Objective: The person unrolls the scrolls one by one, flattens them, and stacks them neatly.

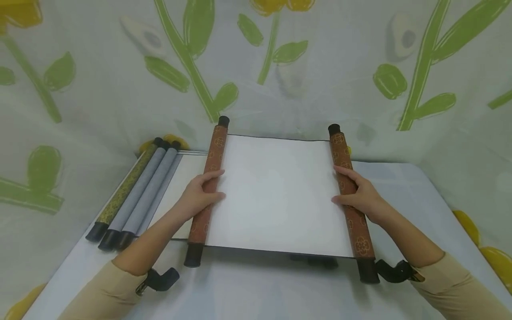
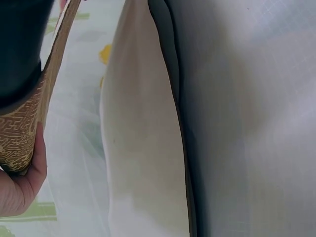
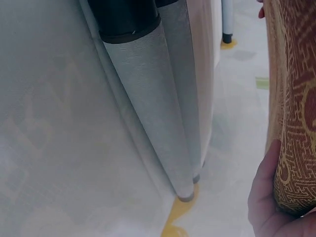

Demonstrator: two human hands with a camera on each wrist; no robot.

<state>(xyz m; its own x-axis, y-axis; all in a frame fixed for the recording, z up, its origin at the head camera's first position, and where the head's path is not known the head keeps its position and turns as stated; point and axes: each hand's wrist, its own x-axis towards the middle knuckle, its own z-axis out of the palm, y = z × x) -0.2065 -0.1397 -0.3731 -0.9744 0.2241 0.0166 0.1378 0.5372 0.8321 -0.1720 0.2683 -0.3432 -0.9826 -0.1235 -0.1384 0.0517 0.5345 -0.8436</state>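
Observation:
A partly unrolled scroll (image 1: pixel 280 195) with blank white paper is held above the table, one brown, flower-patterned roller on each side. My left hand (image 1: pixel 198 195) grips the left roller (image 1: pixel 216 149) around its middle. On the other side, my right hand (image 1: pixel 362 193) holds the right roller (image 1: pixel 342 155) between thumb and fingers. Black caps finish the roller ends. The left wrist view shows the left hand (image 2: pixel 24 192) curled under the patterned roll (image 2: pixel 19 133). In the right wrist view, fingers of the right hand (image 3: pixel 269 207) wrap the right roll (image 3: pixel 301 123).
Beneath lies another whitish sheet (image 1: pixel 185 178), partly covered. Two grey rolls (image 1: pixel 154 191) and a yellow-green patterned roll (image 1: pixel 126 186) lie side by side at the table's left. Under the held scroll, a grey roll (image 3: pixel 153 98) lies on the table (image 1: pixel 256 293). A plant-printed curtain (image 1: pixel 320 89) hangs behind.

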